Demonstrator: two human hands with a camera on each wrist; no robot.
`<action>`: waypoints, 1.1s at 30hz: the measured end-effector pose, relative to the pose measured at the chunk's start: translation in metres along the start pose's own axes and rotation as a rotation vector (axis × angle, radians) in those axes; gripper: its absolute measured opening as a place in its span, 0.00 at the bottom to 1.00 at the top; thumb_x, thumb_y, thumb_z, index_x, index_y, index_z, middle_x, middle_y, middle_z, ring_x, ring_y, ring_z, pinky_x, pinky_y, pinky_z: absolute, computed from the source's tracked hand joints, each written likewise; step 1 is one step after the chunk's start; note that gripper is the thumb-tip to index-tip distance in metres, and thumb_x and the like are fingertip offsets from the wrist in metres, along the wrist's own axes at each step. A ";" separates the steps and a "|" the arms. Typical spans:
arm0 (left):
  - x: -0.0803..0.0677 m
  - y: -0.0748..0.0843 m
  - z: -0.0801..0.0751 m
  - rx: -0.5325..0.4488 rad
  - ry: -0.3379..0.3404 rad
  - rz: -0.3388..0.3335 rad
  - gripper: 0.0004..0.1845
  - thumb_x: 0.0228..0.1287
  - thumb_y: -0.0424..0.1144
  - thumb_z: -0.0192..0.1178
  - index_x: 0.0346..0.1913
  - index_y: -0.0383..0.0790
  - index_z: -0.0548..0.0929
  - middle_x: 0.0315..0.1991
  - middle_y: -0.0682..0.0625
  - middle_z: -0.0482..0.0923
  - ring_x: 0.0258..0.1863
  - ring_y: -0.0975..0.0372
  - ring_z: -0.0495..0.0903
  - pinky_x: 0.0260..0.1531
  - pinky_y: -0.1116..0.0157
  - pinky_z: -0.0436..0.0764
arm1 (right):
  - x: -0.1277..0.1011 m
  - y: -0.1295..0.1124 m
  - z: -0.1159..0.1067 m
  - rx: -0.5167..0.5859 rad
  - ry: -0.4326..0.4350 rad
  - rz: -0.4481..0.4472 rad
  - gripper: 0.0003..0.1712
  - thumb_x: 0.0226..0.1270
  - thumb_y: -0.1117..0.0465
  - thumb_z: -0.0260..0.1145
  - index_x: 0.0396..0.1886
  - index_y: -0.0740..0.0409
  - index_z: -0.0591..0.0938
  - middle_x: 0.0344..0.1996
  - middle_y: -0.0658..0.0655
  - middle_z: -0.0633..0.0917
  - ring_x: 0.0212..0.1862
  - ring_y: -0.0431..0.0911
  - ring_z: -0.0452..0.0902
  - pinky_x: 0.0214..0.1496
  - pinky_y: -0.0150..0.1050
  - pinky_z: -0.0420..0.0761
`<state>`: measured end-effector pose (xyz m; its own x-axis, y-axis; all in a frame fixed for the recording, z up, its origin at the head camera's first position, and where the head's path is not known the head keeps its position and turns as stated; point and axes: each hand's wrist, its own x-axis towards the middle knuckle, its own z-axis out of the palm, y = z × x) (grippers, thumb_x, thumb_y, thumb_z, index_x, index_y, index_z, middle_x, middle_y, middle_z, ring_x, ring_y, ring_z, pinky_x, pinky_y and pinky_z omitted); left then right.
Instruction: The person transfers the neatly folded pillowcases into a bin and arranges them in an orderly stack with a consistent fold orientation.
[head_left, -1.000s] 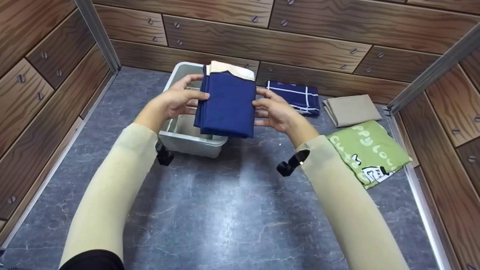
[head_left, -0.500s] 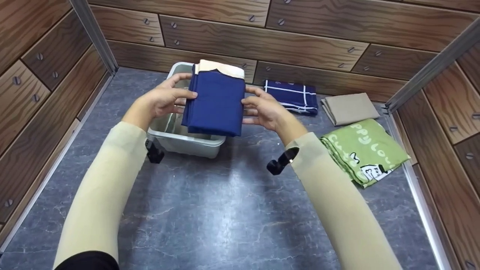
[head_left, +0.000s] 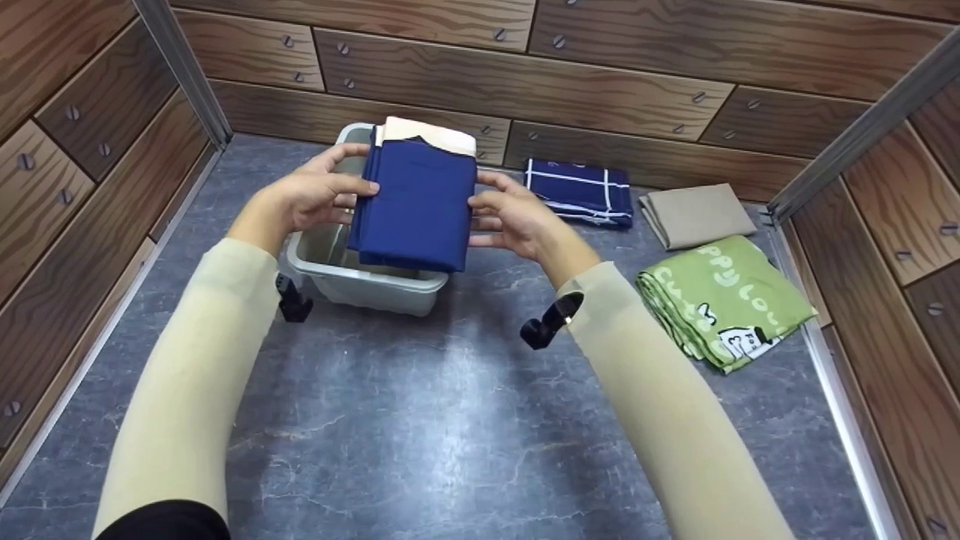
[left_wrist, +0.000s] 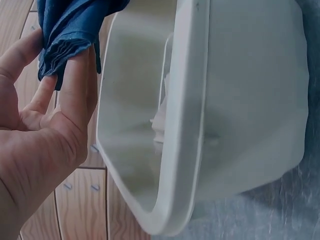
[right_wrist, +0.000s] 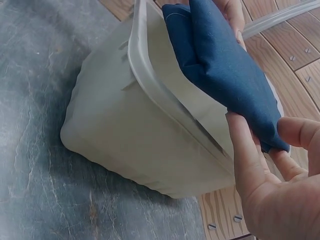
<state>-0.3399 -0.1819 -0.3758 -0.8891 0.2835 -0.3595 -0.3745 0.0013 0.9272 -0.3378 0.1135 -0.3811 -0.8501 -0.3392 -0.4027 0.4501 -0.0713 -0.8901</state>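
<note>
Cloth [head_left: 416, 206], navy and folded, hangs above the pale bin [head_left: 375, 289]; we pinch its left edge with our left grip [head_left: 313, 196], its right edge with our right grip [head_left: 519, 222], probably because support at both sides holds loose layers together.

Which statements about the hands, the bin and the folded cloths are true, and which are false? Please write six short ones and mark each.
1. The left hand and the right hand both hold the blue bundle. True.
2. The green cloth lies to the right of the bin. True.
3. The bin lies on its side. False: it stands upright.
4. The white-lined cloth lies left of the beige cloth. True.
5. The blue bundle rests on the beige cloth. False: both hands hold it up.
6. The green cloth has no print. False: it is printed in white.
</note>
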 end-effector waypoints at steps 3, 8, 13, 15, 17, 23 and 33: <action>-0.001 0.002 -0.003 0.016 0.001 -0.004 0.40 0.65 0.30 0.65 0.73 0.59 0.59 0.45 0.47 0.83 0.40 0.55 0.86 0.39 0.56 0.87 | 0.002 0.001 0.002 -0.001 -0.003 -0.003 0.29 0.72 0.69 0.57 0.69 0.46 0.69 0.43 0.61 0.81 0.44 0.53 0.83 0.47 0.52 0.86; -0.001 0.004 -0.007 0.016 -0.007 -0.008 0.40 0.64 0.29 0.65 0.72 0.59 0.59 0.45 0.46 0.83 0.40 0.55 0.86 0.39 0.55 0.87 | 0.004 0.003 0.006 0.003 -0.002 0.002 0.30 0.71 0.69 0.57 0.70 0.46 0.68 0.42 0.61 0.81 0.43 0.53 0.83 0.49 0.53 0.86; -0.001 0.004 -0.011 0.030 -0.014 -0.010 0.40 0.64 0.29 0.66 0.72 0.58 0.58 0.47 0.47 0.83 0.41 0.55 0.86 0.40 0.55 0.87 | 0.006 0.005 0.010 0.014 -0.007 0.005 0.30 0.71 0.69 0.57 0.70 0.46 0.67 0.43 0.61 0.80 0.44 0.53 0.83 0.50 0.53 0.85; -0.002 0.004 -0.013 0.036 -0.014 -0.015 0.40 0.65 0.30 0.65 0.72 0.59 0.57 0.48 0.47 0.82 0.41 0.55 0.86 0.41 0.55 0.86 | 0.006 0.005 0.011 0.004 -0.010 0.005 0.31 0.71 0.69 0.57 0.71 0.46 0.67 0.43 0.61 0.80 0.44 0.53 0.83 0.50 0.53 0.85; -0.002 0.003 -0.014 0.036 -0.014 -0.021 0.39 0.65 0.29 0.64 0.72 0.59 0.57 0.50 0.47 0.81 0.42 0.55 0.86 0.41 0.55 0.86 | 0.006 0.005 0.012 -0.003 -0.009 0.006 0.31 0.71 0.69 0.57 0.71 0.46 0.66 0.43 0.61 0.80 0.44 0.53 0.83 0.50 0.53 0.85; -0.005 0.004 -0.017 0.044 -0.006 -0.023 0.39 0.65 0.29 0.64 0.72 0.59 0.57 0.52 0.46 0.79 0.42 0.55 0.86 0.42 0.55 0.86 | 0.007 0.006 0.015 0.000 -0.014 0.009 0.32 0.71 0.69 0.57 0.72 0.46 0.65 0.43 0.62 0.80 0.44 0.53 0.82 0.50 0.53 0.85; -0.004 0.003 -0.020 0.051 -0.005 -0.021 0.40 0.66 0.29 0.64 0.72 0.59 0.57 0.55 0.44 0.74 0.43 0.55 0.85 0.43 0.54 0.86 | 0.009 0.007 0.017 0.006 -0.019 0.015 0.31 0.71 0.69 0.57 0.71 0.46 0.66 0.43 0.61 0.80 0.42 0.52 0.82 0.47 0.52 0.86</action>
<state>-0.3421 -0.2023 -0.3739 -0.8800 0.2873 -0.3782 -0.3786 0.0563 0.9238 -0.3377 0.0936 -0.3878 -0.8380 -0.3578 -0.4121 0.4645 -0.0713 -0.8827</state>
